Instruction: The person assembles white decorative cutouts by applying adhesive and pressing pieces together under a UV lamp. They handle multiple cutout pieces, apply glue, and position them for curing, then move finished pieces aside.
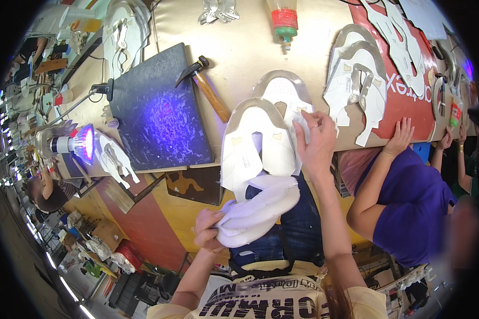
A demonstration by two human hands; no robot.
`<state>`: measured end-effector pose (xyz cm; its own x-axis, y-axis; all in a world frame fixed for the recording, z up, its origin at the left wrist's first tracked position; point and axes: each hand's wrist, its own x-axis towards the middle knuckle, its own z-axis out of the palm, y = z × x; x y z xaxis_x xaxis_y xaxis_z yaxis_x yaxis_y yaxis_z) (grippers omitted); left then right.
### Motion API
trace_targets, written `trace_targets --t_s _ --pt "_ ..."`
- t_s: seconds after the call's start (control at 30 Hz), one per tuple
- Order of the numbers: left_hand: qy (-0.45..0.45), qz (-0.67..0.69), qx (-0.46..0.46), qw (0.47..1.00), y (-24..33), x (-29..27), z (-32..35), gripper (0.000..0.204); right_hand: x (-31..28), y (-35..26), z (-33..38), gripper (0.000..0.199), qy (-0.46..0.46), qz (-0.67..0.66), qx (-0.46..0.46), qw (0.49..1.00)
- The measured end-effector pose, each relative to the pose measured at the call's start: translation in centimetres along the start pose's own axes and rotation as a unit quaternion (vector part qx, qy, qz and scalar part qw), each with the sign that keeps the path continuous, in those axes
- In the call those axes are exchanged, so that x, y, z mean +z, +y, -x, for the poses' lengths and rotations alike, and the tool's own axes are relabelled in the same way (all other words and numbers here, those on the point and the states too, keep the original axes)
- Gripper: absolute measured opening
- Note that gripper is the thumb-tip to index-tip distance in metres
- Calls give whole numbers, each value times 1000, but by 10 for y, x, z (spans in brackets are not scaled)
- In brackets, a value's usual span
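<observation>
My left hand [207,229] grips a white shoe last with a white upper piece [261,207] held over my lap, below the table edge. My right hand [316,142] reaches up onto the table and rests with fingers spread on a flat white and grey shoe upper [253,146] lying at the table's front edge. A second similar upper [281,90] lies just behind it, partly under my fingertips.
A dark cutting mat [157,114] lit purple by a lamp [74,143] lies to the left, with a hammer [207,85] beside it. A glue bottle [285,24] stands at the back. More uppers [359,85] lie right. A person in purple [410,207] sits at my right.
</observation>
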<state>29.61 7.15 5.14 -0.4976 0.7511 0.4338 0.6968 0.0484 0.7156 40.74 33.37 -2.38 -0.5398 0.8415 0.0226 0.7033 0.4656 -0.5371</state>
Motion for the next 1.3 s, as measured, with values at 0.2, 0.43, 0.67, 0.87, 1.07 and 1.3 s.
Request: trace_targets --t_s 0.2,0.43,0.67,0.87,1.07,1.3 --pt "-11 -34 -28 999 -18 -3 10 64 16 -24 24 49 -91 -12 44 995" --pt "85 5 -115 990 -17 2 9 45 21 -24 22 33 -62 -91 -23 994" --pt "244 19 -368 897 -45 -21 -24 32 13 -8 -4 26 98 -98 41 989" --pt "188 -110 -311 925 -134 -26 -51 25 25 9 -35 38 38 -8 84 996" --pt "145 -32 -323 935 -200 -19 -43 28 22 6 -38 41 -4 -5 99 995" --pt "134 -90 -290 943 -205 -18 -43 34 25 12 -42 48 -11 13 91 996"
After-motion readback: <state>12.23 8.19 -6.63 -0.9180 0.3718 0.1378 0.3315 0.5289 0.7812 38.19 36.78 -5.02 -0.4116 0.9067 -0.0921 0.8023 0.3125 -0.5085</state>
